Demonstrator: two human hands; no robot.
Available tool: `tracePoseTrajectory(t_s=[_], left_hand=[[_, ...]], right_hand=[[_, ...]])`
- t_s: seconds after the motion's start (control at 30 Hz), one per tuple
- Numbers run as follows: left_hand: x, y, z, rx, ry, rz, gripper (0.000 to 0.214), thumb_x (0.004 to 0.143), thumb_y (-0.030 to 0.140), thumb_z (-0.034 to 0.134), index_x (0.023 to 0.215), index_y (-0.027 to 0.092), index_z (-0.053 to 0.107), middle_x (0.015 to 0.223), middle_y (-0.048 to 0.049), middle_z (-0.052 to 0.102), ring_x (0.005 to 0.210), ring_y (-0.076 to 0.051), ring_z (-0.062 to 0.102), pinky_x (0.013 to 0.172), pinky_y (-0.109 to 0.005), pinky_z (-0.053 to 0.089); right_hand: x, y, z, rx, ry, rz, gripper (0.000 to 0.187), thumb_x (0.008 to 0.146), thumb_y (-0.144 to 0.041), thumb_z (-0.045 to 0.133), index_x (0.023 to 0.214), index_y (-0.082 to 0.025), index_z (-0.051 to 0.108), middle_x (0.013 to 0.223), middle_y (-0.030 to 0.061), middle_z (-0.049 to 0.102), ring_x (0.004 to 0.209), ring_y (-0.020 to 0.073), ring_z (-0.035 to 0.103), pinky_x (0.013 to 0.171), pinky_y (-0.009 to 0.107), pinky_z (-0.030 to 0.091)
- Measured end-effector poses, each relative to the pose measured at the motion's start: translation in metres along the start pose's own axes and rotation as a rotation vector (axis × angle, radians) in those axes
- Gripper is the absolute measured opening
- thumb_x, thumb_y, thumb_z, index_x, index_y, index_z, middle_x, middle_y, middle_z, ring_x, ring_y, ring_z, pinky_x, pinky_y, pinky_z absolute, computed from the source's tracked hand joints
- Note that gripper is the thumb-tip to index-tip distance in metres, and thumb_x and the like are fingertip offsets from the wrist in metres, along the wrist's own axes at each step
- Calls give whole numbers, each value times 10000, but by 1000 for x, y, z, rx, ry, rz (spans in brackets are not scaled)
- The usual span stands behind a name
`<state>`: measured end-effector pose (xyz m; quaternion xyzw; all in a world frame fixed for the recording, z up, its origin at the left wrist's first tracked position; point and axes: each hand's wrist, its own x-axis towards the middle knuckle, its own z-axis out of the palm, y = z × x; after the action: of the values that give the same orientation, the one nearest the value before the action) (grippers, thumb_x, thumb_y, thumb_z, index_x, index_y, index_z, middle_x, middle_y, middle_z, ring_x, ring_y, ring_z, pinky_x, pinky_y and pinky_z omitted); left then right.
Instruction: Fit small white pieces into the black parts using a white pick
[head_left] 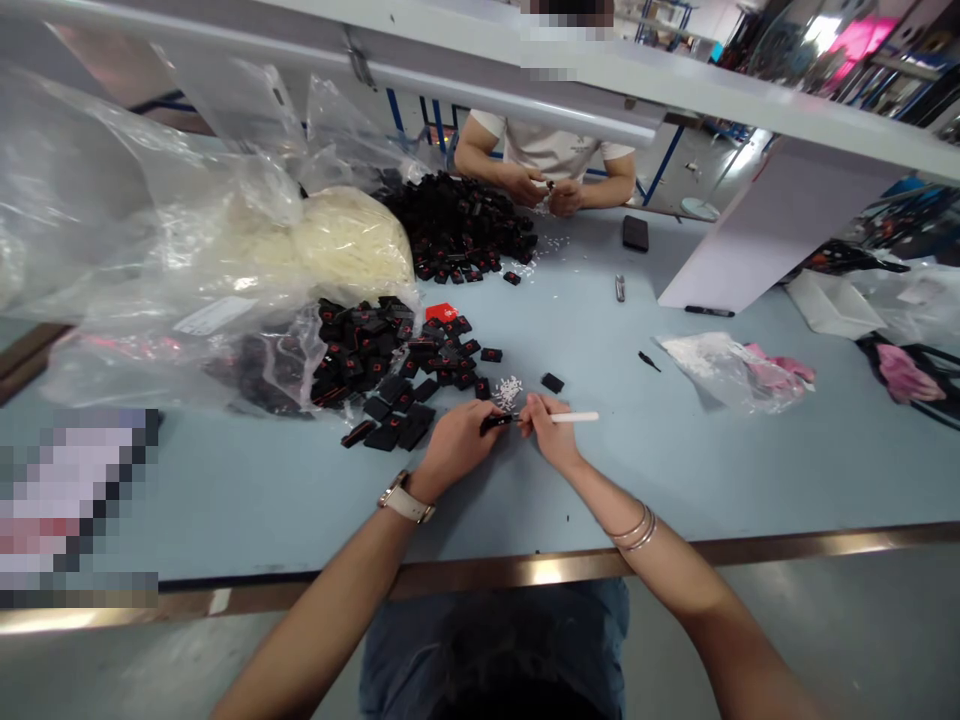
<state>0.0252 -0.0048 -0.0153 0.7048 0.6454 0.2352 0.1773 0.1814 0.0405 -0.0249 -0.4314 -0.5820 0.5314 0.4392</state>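
My left hand (pixel 463 438) is closed on a small black plastic part (pixel 495 423) just above the table. My right hand (pixel 550 432) pinches a slim white pen-like tool (pixel 576 417), its thin tip pointing left at the black part. Whether the tip touches the part I cannot tell. Just beyond my fingers lies a little heap of tiny white pieces (pixel 508 392). One black part (pixel 553 382) rests alone near my right hand. Left of my hands, a pile of black parts with red marks (pixel 367 350) spills from a clear bag.
A big clear bag of pale yellowish pieces (pixel 352 240) stands at the left. Behind it is a larger heap of black parts (pixel 465 225). A co-worker's hands (pixel 544 192) work across the table. At the right lie a bag with pink cloth (pixel 735 370) and a white bin (pixel 832 303).
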Motion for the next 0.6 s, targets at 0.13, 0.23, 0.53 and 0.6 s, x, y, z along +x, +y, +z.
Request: tracePoseTrajectory(t_s=[0.13, 0.23, 0.53, 0.6], left_hand=[[0, 1, -1, -1, -4, -2, 100, 833, 220, 611, 905, 186, 672, 905, -71, 704, 837, -222, 646, 744, -324, 497], [-1, 1, -1, 6, -12, -11, 108, 834, 208, 603, 910, 179, 673, 915, -78, 701, 862, -232, 648, 757, -332, 500], [-1, 2, -2, 23, -22, -1, 123, 832, 199, 588, 923, 182, 668, 920, -73, 702, 840, -217, 646, 744, -323, 506], [-1, 2, -3, 18, -13, 8, 109, 838, 210, 593, 915, 185, 664, 911, -68, 702, 822, -211, 643, 732, -318, 501]], right_hand=[[0, 0, 0, -48, -20, 9, 540, 824, -687, 476, 569, -213, 521, 494, -13, 551, 418, 104, 500, 453, 248, 417], [-1, -1, 0, -95, -32, 1, 522, 850, -652, 460, 570, -214, 512, 490, -17, 542, 429, 104, 501, 465, 245, 414], [-1, -2, 1, -52, 5, 2, 533, 821, -670, 499, 550, -211, 514, 477, -17, 545, 416, 103, 490, 451, 252, 405], [2, -1, 0, 54, 66, 33, 556, 794, -706, 504, 539, -212, 494, 489, -11, 562, 399, 99, 479, 439, 256, 413]])
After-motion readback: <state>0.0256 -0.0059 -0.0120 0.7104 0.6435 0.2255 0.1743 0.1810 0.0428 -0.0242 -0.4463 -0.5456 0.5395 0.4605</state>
